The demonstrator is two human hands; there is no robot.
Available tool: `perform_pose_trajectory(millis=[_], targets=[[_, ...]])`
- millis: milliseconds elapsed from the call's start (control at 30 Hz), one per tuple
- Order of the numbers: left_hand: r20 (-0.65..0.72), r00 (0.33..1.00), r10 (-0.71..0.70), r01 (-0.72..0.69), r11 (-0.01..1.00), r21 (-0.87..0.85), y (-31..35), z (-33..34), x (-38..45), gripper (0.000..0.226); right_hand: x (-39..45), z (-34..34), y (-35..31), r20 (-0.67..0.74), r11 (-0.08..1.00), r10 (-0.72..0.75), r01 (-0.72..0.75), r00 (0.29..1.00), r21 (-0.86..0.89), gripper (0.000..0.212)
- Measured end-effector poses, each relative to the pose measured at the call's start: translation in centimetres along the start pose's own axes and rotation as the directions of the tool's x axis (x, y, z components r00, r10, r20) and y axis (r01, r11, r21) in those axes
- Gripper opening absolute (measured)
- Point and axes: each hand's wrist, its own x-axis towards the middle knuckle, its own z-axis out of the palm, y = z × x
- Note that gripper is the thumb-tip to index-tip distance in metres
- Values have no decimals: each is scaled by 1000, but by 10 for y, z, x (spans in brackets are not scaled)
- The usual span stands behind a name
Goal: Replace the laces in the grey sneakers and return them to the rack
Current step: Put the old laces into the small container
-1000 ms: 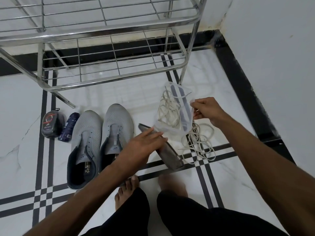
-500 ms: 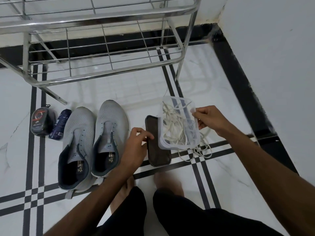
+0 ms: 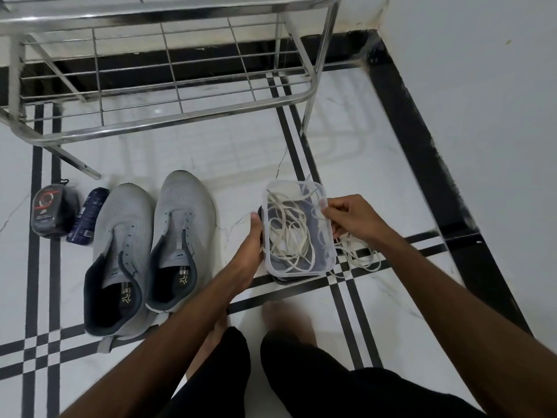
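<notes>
On the white marble floor (image 3: 211, 146), at far left, a dark shoe-polish container (image 3: 49, 214) lies beside a small dark blue bottle (image 3: 87, 217). Right of them the two grey sneakers (image 3: 150, 251) stand side by side, toes toward the steel rack (image 3: 168, 95), their eyelets without laces. Next comes the left hand (image 3: 250, 251), its grip closed on the left edge of a clear plastic box (image 3: 297, 230) that sits over a dark lid (image 3: 278, 279). White laces (image 3: 289, 233) lie tangled inside the box. The right hand (image 3: 351, 218) pinches the box's right rim, and a further lace (image 3: 358, 254) spills onto the floor beneath it.
</notes>
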Motion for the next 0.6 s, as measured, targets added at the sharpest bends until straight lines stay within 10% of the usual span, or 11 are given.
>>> perform_pose_trajectory(millis=[167,367,467,600], targets=[[10,1000,16,-17,997,76,10,-12,-5,82,-4,6,-4,30,996,17,-14,999,-86,20],[44,990,131,-138,956,260,9,-21,-12,24,-24,41,-23,-295,835,-380,188,877,-517,26],[18,988,153,-152,946,287,9,-21,-16,27,-30,70,-27,-28,799,-327,260,945,-542,34],[-18,979,204,-190,937,294,16,-16,-21,26,-18,98,-12,174,716,-5,125,985,-687,103]])
